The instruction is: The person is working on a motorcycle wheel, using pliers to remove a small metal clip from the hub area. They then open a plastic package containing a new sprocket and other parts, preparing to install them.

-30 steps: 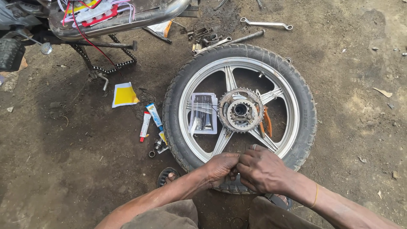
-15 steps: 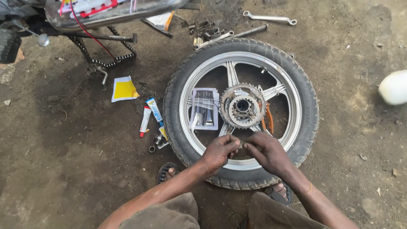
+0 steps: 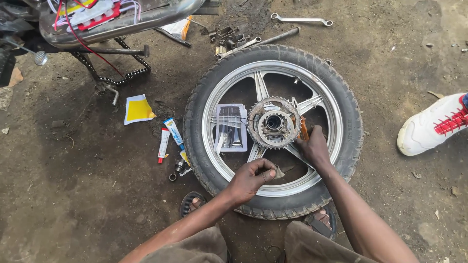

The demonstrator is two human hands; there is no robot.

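Observation:
A motorcycle wheel (image 3: pixel 341 102) with a black tyre and silver spokes lies flat on the dirt. A toothed sprocket (image 3: pixel 273 122) sits on its hub. My left hand (image 3: pixel 251 178) hovers over the near spokes, fingers closed around a small grey piece (image 3: pixel 280 172). My right hand (image 3: pixel 312 146) rests on a spoke just right of the sprocket, gripping an orange-handled tool (image 3: pixel 303 129) that pokes up beside the hub. A clear plastic packet (image 3: pixel 231 127) lies between the spokes to the left of the sprocket.
Two glue tubes (image 3: pixel 171 136) and a yellow packet (image 3: pixel 138 109) lie left of the wheel. Spanners (image 3: pixel 301 20) and small metal parts (image 3: pixel 228 36) lie beyond it. A motorcycle frame with chain (image 3: pixel 109 29) stands at top left. Another person's white shoe (image 3: pixel 431 124) is at right.
Both hands moved from the tyre's near edge up toward the hub, then parted; the right hand now reaches beside the sprocket. A white shoe has come in at right.

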